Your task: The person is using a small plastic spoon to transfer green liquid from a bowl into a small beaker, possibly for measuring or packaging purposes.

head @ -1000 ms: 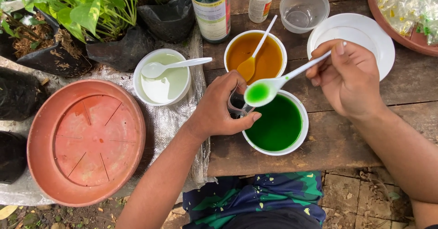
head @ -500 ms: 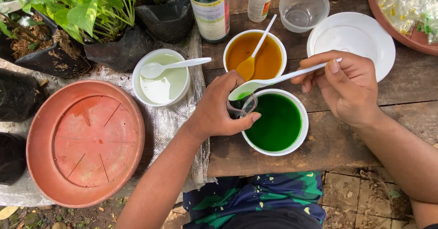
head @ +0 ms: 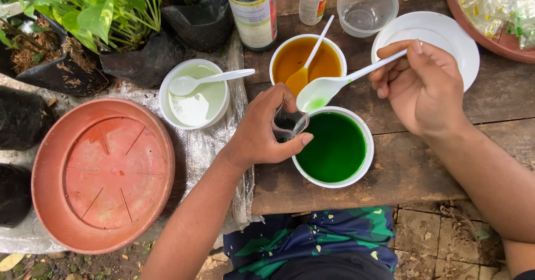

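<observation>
L hand: my left hand is wrapped round a small clear plastic cup, fingers closed on it, held tilted at the rim of the green bowl.
R hand: my right hand pinches the handle end of a white plastic spoon, thumb & fingers shut on it.
Spoon: bowl end sits just above the cup w/ a bit of green liquid in it, tipped toward the cup mouth.
Green bowl: white round bowl of dark green liquid, on the worn wooden table, touching the cup.
Orange bowl: white bowl of orange liquid w/ its own spoon, just behind the green one.
Pale bowl: white bowl of pale green liquid w/ spoon, to the left on plastic sheeting.
Left side: terracotta-coloured round plastic saucer, upside down; leafy potted plants behind it.
Back: empty clear tub, white lid under my R hand.
</observation>
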